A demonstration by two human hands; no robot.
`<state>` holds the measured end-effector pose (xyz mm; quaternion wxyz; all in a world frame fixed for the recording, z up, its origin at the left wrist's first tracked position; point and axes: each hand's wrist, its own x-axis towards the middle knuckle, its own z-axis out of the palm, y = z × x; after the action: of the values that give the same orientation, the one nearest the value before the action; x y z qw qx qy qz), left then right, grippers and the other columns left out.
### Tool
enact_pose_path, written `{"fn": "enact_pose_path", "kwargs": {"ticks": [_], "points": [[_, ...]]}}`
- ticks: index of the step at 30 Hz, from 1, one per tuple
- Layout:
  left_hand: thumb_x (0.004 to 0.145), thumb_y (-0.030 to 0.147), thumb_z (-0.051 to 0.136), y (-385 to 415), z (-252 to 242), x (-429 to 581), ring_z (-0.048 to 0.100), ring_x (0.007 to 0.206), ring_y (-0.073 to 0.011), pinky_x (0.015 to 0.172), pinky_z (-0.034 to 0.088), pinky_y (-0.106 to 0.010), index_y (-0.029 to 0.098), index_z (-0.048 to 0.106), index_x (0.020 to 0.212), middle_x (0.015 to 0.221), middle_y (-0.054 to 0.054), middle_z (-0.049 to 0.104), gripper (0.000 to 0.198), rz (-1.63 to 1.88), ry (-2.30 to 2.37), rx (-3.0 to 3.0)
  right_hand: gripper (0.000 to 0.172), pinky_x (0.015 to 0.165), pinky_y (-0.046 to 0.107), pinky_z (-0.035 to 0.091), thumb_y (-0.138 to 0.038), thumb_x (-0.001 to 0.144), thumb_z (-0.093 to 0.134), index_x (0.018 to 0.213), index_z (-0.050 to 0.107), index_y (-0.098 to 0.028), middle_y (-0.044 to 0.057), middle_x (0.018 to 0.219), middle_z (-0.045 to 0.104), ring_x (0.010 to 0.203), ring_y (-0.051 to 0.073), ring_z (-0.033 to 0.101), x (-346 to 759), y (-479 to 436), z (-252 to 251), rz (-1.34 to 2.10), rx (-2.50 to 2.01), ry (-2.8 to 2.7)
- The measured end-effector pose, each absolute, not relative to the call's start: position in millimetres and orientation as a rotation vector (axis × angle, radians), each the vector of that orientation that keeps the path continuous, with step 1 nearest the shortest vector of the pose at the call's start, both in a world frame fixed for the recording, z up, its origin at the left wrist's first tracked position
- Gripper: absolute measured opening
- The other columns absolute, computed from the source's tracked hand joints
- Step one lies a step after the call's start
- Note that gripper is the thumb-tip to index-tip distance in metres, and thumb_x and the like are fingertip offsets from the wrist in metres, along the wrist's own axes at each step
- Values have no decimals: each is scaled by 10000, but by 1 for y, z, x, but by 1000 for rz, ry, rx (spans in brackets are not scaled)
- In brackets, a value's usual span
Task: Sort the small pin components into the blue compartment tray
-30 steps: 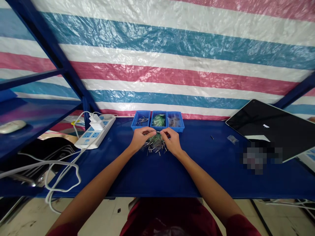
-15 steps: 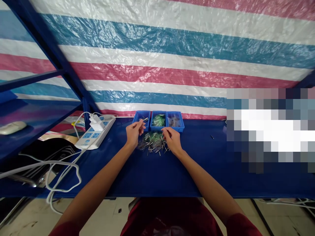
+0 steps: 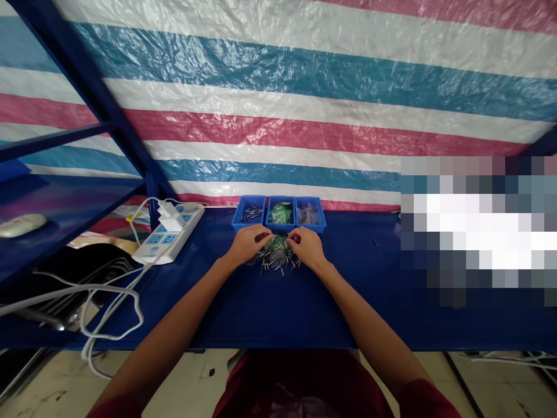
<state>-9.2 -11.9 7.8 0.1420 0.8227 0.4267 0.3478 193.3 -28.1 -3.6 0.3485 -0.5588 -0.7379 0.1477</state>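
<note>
My left hand (image 3: 249,244) is over the left side of a pile of thin metal pins (image 3: 281,264), its thumb and fingertips pinched together. Facing it from the right, my right hand (image 3: 308,246) is pinched too, its fingertips near the pile's far edge. Whatever either pinch holds is too small to make out. Green and clear plastic packets (image 3: 275,242) lie among the pins. Just behind stand three blue bins: a left bin (image 3: 236,225) with loose metal pins, a middle bin (image 3: 278,227) with green packets, and a right bin (image 3: 322,223) with clear packets.
On the left of the blue table (image 3: 278,313) lies a white power strip (image 3: 167,244) with plugged-in adapters and looping white cables (image 3: 115,334). A single small pin (image 3: 375,242) lies to the right. Striped sheeting (image 3: 278,139) hangs behind. A pixelated patch covers the far right.
My left hand has moved from the left bin's front edge toward me and to the right, over the pile, uncovering that bin's pins. My right hand has shifted slightly, staying pinched.
</note>
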Motion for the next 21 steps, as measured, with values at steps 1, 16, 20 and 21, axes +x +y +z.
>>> {"fn": "enact_pose_path", "kwargs": {"ticks": [1,16,20,21], "points": [[864,423,550,-12,6,-9,562,643,-149,614,403,-250,176,691,784,711,-38,650,295,925,1201,2472,53,600,257,354,-209,766,638,715,650,-214,-1,688,577,662,151,526,193,-29,-4,381,-1468,-1950],[844,282,587,-17,-1,-1,579,789,-173,619,380,-242,171,636,794,855,-42,594,131,364,1180,2880,87,586,261,316,-206,806,594,730,635,-209,2,703,598,668,154,525,191,-27,-10,373,-1502,-1938],[844,249,578,-19,0,1,589,797,-173,622,385,-243,168,634,808,866,-46,608,104,340,1216,2893,104,591,259,321,-204,816,574,731,634,-207,7,703,600,677,157,531,190,-28,-10,378,-1497,-1931],[844,243,575,-19,0,1,591,795,-172,621,387,-243,169,633,809,867,-45,612,101,335,1222,2896,106,592,259,322,-205,818,571,732,634,-206,7,705,601,678,156,532,190,-28,-10,377,-1498,-1932]]}}
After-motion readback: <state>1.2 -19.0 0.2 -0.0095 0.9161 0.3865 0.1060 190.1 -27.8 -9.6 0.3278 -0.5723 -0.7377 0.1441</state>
